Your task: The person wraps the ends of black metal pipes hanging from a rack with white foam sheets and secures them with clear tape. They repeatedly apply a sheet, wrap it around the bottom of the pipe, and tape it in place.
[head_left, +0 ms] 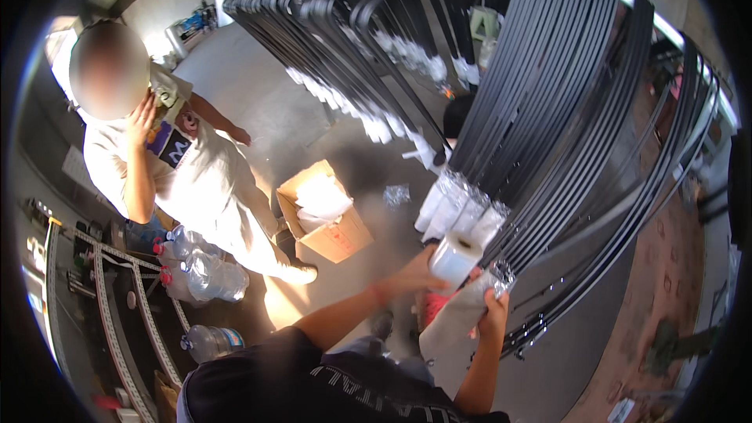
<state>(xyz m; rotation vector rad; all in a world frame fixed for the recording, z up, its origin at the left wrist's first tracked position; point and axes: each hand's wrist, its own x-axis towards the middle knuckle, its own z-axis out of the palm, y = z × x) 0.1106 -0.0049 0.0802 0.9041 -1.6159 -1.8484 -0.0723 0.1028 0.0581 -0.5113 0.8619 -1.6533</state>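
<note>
My left hand [415, 272], slightly blurred, is closed on a roll of clear stretch film [457, 254]. The roll is tilted beside the ends of the black bent tubes [540, 70]. A pale white sheet or sleeve [454, 319] hangs just below the roll. My right hand [493, 309] is closed round the upper edge of this sheet, next to a shiny film-wrapped tube end [499, 272]. Left of that tube, several other tube ends carry white wrapping [458, 207]. The fingertips of my left hand are partly hidden behind the roll.
An open cardboard box [335, 236] with white sheets inside stands on the floor. Another person [188, 149] stands at the left, one hand raised to the head. Large clear water bottles [207, 274] stand by a metal frame [117, 329]. More black tubes [313, 12] hang beyond.
</note>
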